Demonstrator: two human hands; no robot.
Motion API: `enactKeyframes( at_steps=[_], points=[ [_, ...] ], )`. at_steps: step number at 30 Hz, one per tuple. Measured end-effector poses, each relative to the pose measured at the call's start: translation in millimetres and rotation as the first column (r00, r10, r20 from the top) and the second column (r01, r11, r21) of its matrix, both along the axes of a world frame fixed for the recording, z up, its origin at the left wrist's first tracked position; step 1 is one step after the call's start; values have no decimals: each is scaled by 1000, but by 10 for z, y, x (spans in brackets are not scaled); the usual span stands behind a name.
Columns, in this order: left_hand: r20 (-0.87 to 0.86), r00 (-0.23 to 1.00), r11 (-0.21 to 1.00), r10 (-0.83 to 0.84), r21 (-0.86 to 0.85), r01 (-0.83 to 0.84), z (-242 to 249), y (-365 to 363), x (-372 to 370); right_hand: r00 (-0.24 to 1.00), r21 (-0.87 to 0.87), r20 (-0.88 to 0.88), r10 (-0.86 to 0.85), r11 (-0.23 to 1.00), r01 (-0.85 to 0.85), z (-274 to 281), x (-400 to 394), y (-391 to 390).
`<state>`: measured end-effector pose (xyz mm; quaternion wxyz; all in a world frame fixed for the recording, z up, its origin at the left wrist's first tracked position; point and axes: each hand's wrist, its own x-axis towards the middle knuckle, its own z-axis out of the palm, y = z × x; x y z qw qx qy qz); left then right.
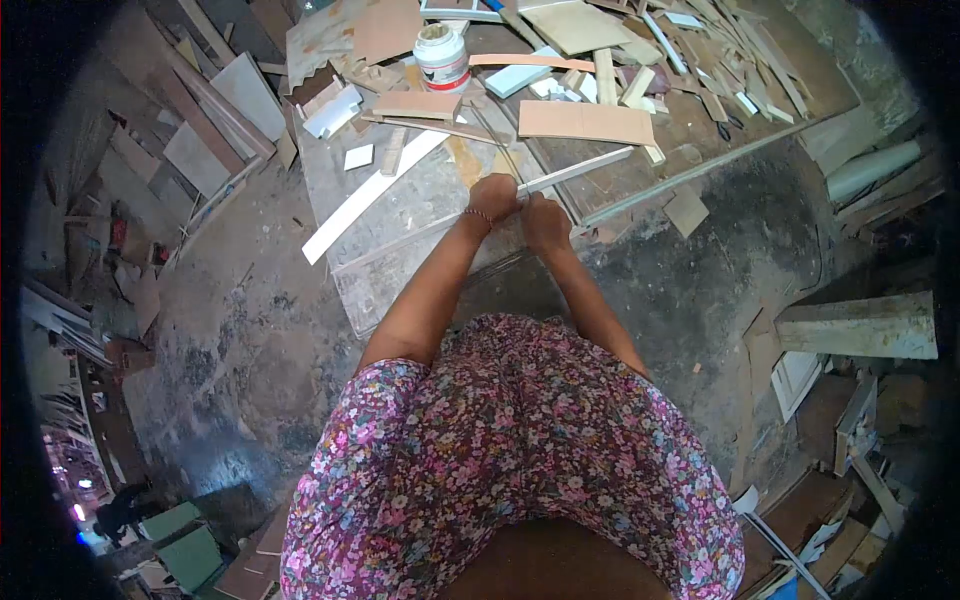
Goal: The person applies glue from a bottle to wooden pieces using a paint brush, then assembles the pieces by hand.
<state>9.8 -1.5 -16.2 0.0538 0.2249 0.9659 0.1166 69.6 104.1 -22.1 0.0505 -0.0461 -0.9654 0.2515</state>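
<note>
A long thin wooden strip [582, 169] runs slantwise across the near part of the worktable. My left hand [493, 197] is closed around it near its middle, with a beaded bracelet at the wrist. Right beside it, my right hand [546, 221] is also closed on the strip at the table's near edge. What the fingertips do underneath is hidden. A white board [375, 198] lies flat to the left of my hands. Beyond them is a curved tan wooden piece [585, 122].
A white tub [441, 58] with a smeared rim stands at the back of the worktable [350, 290]. Wood offcuts pile up at the right, with dark-handled scissors [728, 128] among them. Boards lean at the left; a wooden beam [858, 327] juts in at the right.
</note>
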Motion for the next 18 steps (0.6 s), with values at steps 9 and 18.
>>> enactKeyframes(
  at_steps=[9, 18],
  points=[
    [83, 985, 989, 148, -10, -148, -57, 26, -42, 999, 1, 15, -31, 1000, 31, -8, -16, -22],
    [-157, 969, 981, 192, 56, -185, -91, 70, 94, 999, 27, 46, 7, 1000, -8, 170, -7, -44]
  ],
)
